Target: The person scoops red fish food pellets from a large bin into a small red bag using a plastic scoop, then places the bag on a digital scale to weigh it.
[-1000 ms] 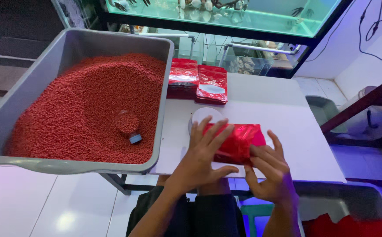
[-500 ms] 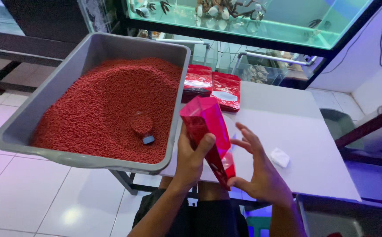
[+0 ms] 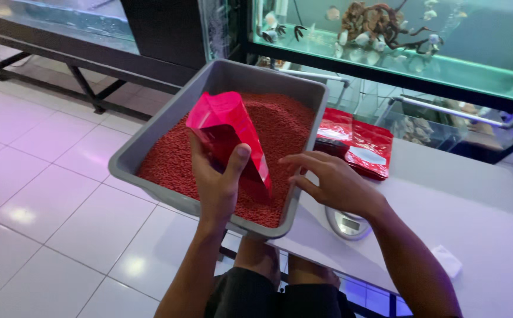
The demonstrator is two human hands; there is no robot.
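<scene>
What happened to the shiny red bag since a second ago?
The left hand lifted the red pouch off the white table and carried it left, over the grey tub of red pellets. The right hand let go and now hovers beside it. The tub, the filled red pouches and the small scale stayed put.

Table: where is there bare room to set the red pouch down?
The table is bare right of the scale, between the filled red packets at the back and the small white object near the front edge. The left end is crowded: the grey bin of red pellets sits there, with the left hand holding the pouch and the right hand over it.
</scene>
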